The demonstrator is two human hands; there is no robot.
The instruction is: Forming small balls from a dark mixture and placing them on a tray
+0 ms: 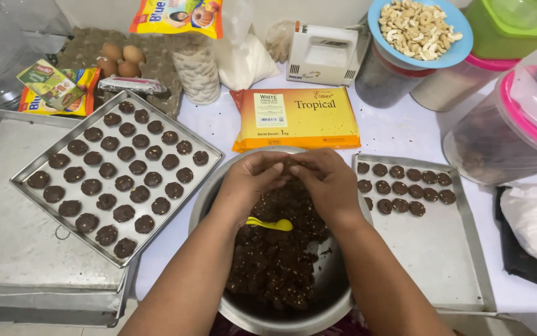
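Head view: we see the metal bowl [209, 205] hemmed in, full tray [29, 168] just left, part-filled tray [461, 261] just right. Left hand [250, 180] and right hand [327, 180] pinch dark, nut-flecked dough [275, 261] over the bowl's far rim; yellow spoon [271, 224] lies in it.

surface: white cloth-covered table [399, 127] lying under even light | back: pale wall [318, 9] showing | floor: hidden

Thirty-six dark round dough balls [123, 183] fill the left metal tray [156, 239], about sixteen sit on the right metal tray [430, 249], and there are four brown eggs [128, 68].
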